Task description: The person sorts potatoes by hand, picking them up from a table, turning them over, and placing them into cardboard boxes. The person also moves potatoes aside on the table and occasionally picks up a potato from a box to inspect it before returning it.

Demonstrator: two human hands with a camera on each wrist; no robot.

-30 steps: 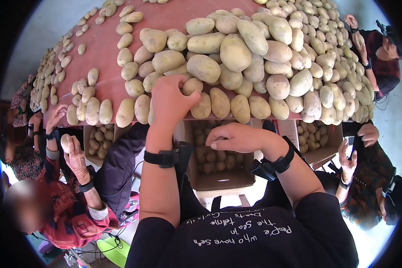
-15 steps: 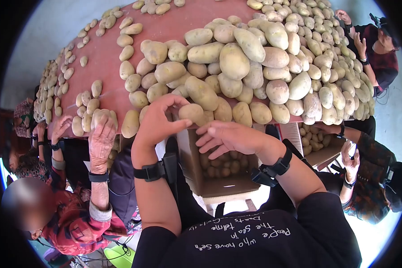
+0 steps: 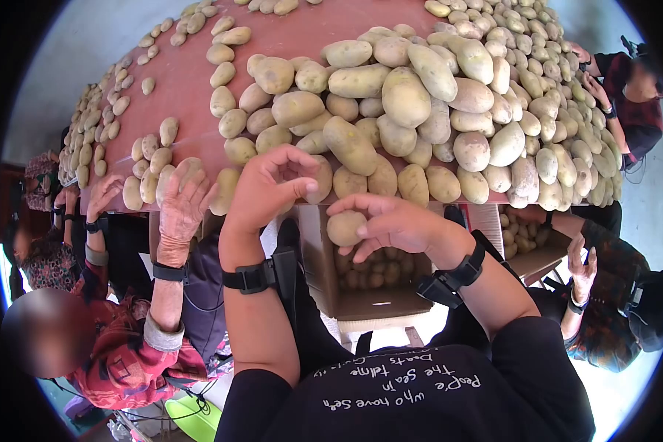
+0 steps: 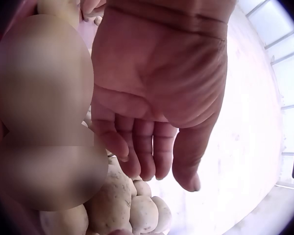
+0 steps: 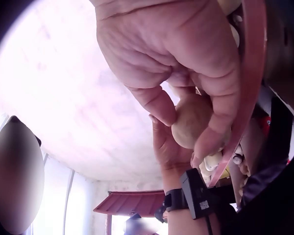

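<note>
Potato (image 3: 345,229), small, round and tan, sits pinched in my right hand (image 3: 399,225) above a brown cardboard box (image 3: 379,303), my empty left hand (image 3: 264,188) relaxed near the red-topped bench (image 3: 180,88), as apparent sorting likely calls next for a release inside.

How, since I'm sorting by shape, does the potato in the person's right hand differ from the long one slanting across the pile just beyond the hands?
Shape: the held potato is roundish; the long potato is clearly elongated.
Size: the held potato looks smaller than the long potato.
Support: the held potato is gripped in the right hand; the long potato lies among other potatoes.
Both share a pale yellow-brown skin.
</note>
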